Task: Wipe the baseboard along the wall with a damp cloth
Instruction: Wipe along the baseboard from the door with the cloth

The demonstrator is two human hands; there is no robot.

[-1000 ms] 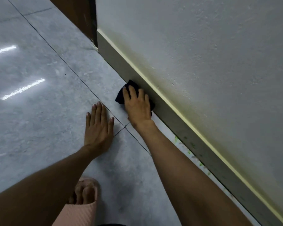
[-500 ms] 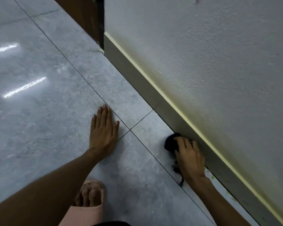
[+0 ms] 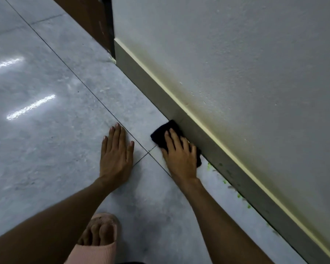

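A person's right hand (image 3: 180, 157) presses a dark cloth (image 3: 165, 133) against the foot of the baseboard (image 3: 213, 147), fingers spread nearly straight over it. The left hand (image 3: 116, 151) lies flat on the floor tiles (image 3: 46, 149) beside it. Green specks (image 3: 238, 196) below the baseboard nearer the person suggest wiping remains.

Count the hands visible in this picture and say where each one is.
2. The left hand lies flat on the floor tile; the right hand presses the dark cloth against the baseboard. None seems hidden.
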